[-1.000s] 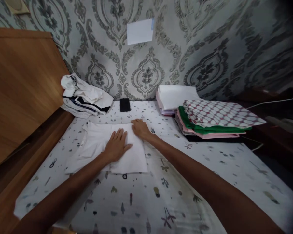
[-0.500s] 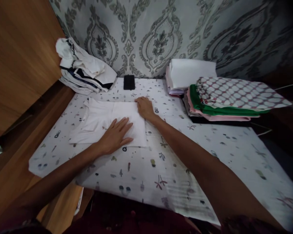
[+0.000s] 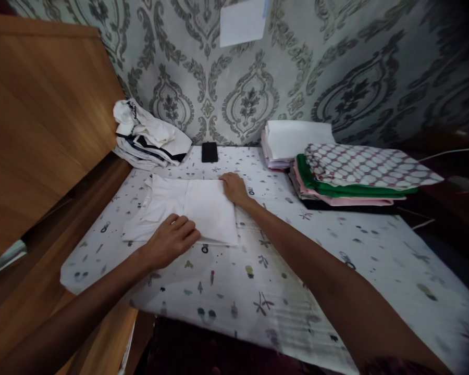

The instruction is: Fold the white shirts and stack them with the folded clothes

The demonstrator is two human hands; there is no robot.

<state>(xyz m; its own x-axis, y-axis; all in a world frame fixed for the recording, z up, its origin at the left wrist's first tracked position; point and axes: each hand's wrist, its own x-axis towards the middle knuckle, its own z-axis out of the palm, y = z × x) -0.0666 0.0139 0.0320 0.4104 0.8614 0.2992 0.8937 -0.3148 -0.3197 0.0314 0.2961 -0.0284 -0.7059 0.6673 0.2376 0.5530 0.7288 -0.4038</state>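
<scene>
Touching the folded white garment (image 3: 209,208) are both hands (image 3: 172,242) (image 3: 236,188).

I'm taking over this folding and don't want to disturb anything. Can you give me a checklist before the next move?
1. White garment lying on the printed sheet: ok.
2. Garment smooth all over: not ok, creases show toward the collar end.
3. Right hand at the far right corner: ok.
4. Left hand gripping the near edge: cannot tell, its fingertips are hidden.
5. Black flat object apart from the garment: ok.
</scene>
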